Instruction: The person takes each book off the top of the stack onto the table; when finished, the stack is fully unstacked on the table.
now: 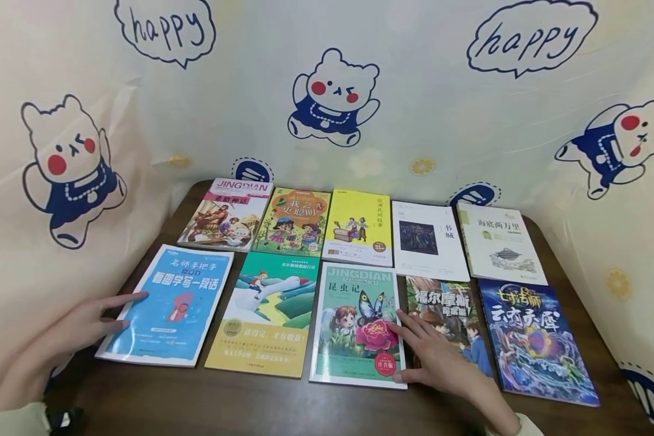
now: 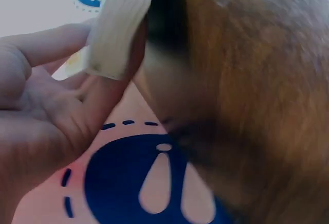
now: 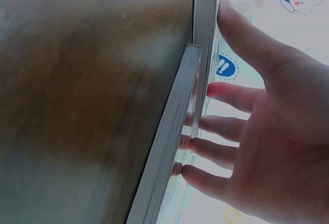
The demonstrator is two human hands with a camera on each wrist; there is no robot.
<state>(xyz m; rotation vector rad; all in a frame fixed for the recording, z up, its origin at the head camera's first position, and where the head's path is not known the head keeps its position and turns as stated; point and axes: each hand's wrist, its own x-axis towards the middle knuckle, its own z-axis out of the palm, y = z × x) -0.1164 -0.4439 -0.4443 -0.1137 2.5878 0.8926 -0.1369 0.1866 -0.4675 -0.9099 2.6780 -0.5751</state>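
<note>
My left hand (image 1: pixel 79 330) is at the left edge of a blue picture-writing book (image 1: pixel 180 309), which lies at the near left. In the left wrist view the thumb and fingers pinch the thick page edge of this book (image 2: pixel 121 34). My right hand (image 1: pixel 441 357) has its fingers spread and fairly straight at the right edge of a green-bordered insect book (image 1: pixel 354 345) with a butterfly and a pink flower. Its thumb touches that book's lower right corner. The palm hovers over a detective book (image 1: pixel 476 348), partly hiding it; the right wrist view shows fingertips close to a glossy cover.
A green and yellow goose book (image 1: pixel 264 327) lies between the hands, and a dark blue fantasy book (image 1: pixel 539 345) at the near right. Several books, among them a yellow one (image 1: pixel 360 224), form the back row. A brown table (image 1: pixel 240 399) meets a cartoon-printed cloth (image 1: pixel 425 109).
</note>
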